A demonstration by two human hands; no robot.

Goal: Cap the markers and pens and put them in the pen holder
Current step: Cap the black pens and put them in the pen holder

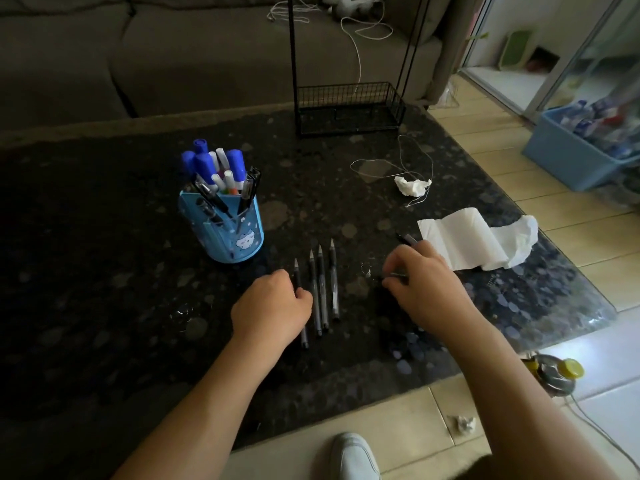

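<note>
**Pens** (320, 289): 4, uncapped, slim, with clear barrels and dark grips. They lie side by side on the table (104, 271), tips pointing away, just right of the holder.

**Leftmost pen** (297, 277): under the left hand.

**Holder** (225, 233): 1, a round blue plastic tub with a cartoon face, upright on the table and apart from the pens. It holds markers (204, 164) showing 4 blue caps, several slim white barrels and a few black pens. The exact count is unclear.

**Left hand** (273, 306): knuckles up, fingers curled around the leftmost pen at mid-barrel.

**Right hand** (426, 282): fingers bent, with thumb and fingertips pinching a thin grey piece (396, 274) too blurred to identify.

**Black stub** (407, 238): 1, showing past the right knuckles. Whether it is held cannot be told.

**Table**: dark, glossy and speckled like stone.

**Wire basket** (349, 109): 1, black, rectangular, at the far edge.

**Tissue strip** (478, 244): 1, white, soft and part unrolled.

**Tissue wad** (414, 185): 1, crumpled.

**Cord** (398, 161): 1, thin, white and looped.

**Bin** (581, 150): 1, blue plastic, on the floor.

**Shoe** (353, 455): 1, white.
</note>
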